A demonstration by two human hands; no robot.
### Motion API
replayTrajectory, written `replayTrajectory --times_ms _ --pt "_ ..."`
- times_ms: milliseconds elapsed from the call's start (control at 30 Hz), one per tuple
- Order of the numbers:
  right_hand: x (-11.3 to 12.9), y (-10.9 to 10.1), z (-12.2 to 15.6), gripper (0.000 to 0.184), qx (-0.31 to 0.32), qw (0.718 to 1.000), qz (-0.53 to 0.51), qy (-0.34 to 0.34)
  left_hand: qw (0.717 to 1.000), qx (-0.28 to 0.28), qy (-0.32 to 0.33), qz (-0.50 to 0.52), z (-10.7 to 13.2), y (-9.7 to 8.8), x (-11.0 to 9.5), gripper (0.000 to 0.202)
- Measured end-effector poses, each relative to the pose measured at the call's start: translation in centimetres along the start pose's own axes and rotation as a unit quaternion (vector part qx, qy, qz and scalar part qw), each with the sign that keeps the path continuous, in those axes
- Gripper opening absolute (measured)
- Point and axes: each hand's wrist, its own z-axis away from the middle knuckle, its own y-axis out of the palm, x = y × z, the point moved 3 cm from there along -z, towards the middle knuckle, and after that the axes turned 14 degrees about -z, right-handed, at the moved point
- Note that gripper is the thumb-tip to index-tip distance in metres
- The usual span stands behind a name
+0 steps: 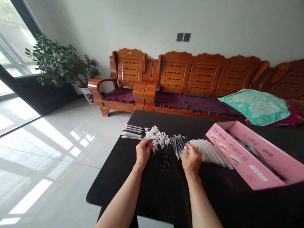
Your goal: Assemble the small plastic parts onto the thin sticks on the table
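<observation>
The left hand point(143, 152) lies palm down at the near edge of a heap of white caps point(156, 137), its fingers point(147, 144) bunched together and curled over the caps. The knuckles hide the fingertips, so whether they pinch a cap cannot be told. The right hand point(192, 159) is also palm down, its fingers point(187, 149) drooping onto a fanned row of white tubes point(209, 152), just beside a bundle of thin clear rods point(178, 145). Its fingertips are hidden too, and whether they clamp anything is unclear. Both forearms point(121, 202) come in from the near side and are cut off at the bottom of the view. Between the hands, a loose heap of small black pieces point(162, 158) touches the caps; their exact shape is hard to make out. Left of the caps, white sticks point(132, 132) lie side by side. All of these rest on a black table point(114, 190). At the right stands an open pink box point(251, 155), its contents blurred. Beyond the table is a wooden sofa point(201, 76) with a teal cloth point(254, 106).
</observation>
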Motion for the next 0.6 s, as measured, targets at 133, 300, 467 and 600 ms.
replayTrajectory --times_ms 133,300,467,600 --pt "-0.1 0.0 0.1 0.020 0.003 1.000 -0.004 -0.003 0.987 -0.077 0.016 -0.138 -0.8 -1.7 1.0 0.023" --pt "-0.1 0.2 0.2 0.020 0.007 1.000 0.002 -0.001 0.953 -0.066 0.015 -0.296 -2.4 -2.7 3.0 0.045" --pt "-0.1 0.3 0.3 0.020 0.011 1.000 -0.008 0.001 0.928 -0.002 0.040 -0.371 -5.9 -2.5 3.4 0.047" --pt "-0.1 0.3 0.4 0.020 0.017 1.000 -0.015 0.010 0.914 0.042 0.043 -0.402 -9.2 -2.5 4.0 0.045"
